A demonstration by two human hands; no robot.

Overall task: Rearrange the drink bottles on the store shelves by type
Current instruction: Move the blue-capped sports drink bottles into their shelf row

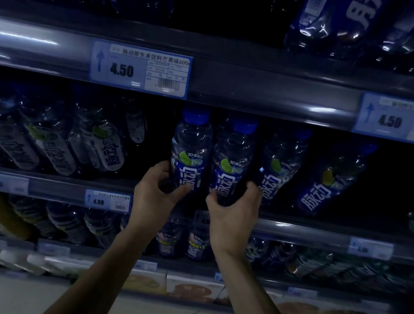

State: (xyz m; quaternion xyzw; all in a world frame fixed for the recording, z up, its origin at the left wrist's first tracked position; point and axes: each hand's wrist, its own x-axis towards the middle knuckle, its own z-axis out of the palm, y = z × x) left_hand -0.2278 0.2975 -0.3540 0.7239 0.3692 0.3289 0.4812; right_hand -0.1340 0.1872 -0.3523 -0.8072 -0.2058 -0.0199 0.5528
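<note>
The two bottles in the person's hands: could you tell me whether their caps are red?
No, the left-hand bottle and the right-hand bottle both have blue caps, each gripped low by the left hand and right hand.

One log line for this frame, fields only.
phase: placing bottles | left hand: grips blue-label bottle | right hand: grips second blue-label bottle | where: middle shelf, bottles side by side, upright

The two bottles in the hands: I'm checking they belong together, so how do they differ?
The left-hand bottle stands left of the right-hand bottle, side by side. The left hand wraps the left-hand bottle from its left side; the right hand cups the right-hand bottle from below and right. Both share blue caps, blue labels with a green fruit mark, and stand upright.
</note>
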